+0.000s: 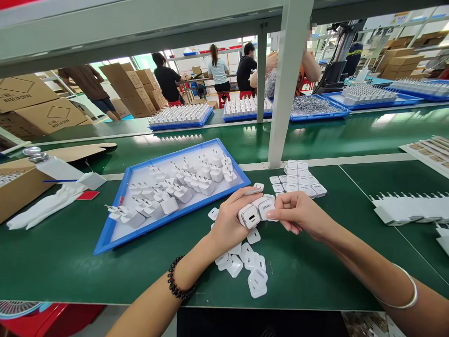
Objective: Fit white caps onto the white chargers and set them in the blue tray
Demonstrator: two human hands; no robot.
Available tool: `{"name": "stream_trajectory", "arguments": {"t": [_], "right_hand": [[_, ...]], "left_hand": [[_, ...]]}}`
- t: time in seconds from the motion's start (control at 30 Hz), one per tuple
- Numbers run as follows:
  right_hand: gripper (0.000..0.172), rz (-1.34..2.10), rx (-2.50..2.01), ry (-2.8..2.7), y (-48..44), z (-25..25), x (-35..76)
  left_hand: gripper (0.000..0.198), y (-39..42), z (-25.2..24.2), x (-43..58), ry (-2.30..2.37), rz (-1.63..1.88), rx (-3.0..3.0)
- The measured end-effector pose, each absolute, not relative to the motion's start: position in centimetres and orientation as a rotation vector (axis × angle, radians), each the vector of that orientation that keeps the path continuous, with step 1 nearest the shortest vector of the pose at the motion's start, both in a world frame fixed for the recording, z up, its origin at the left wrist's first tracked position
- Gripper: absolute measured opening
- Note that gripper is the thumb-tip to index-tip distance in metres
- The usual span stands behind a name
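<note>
My left hand [226, 220] is closed around a white plug charger [249, 217], whose end face with dark port slots points toward me. Right beside that face is a white rounded-square piece with grey lettering [265, 208]. My right hand [298, 213] pinches this piece at its right edge between thumb and fingers; whether it is a loose cover or the end of a second charger, I cannot tell. Below my hands lie several loose white slotted covers [257, 281], partly overlapping. Just beyond my right hand, white lettered blocks [298, 175] stand grouped together.
Left of my hands, a blue-rimmed tray [140, 236] holds many white plug chargers [170, 204]. A row of chargers [407, 210] stands at the right. A white post [289, 93] rises ahead. At far left are a white cloth [45, 206] and a cardboard box [21, 196]. People sit beyond.
</note>
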State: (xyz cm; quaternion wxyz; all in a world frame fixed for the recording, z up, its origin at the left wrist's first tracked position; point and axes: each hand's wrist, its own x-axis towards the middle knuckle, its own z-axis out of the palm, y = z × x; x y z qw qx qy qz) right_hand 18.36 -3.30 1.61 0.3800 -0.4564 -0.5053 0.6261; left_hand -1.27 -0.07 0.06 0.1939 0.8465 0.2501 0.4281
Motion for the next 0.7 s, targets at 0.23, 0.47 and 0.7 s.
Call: {"name": "stream_trajectory", "arguments": {"t": [0.23, 0.47, 0.7], "right_hand": [[0.038, 1.651, -1.174, -1.279, -3.29, 1.41, 18.54], [0.037, 1.689, -1.162, -1.284, -3.20, 1.29, 18.50], [0.038, 1.674, -1.188, -1.310, -3.23, 1.46, 18.55]], "left_hand": [[0.036, -0.06, 0.23, -1.49, 0.648, 1.181, 2.433], [0.037, -0.20, 0.36, -1.48, 0.583, 1.172, 2.455], [0.039, -0.34, 0.24, -1.42, 0.585, 1.171, 2.442]]}}
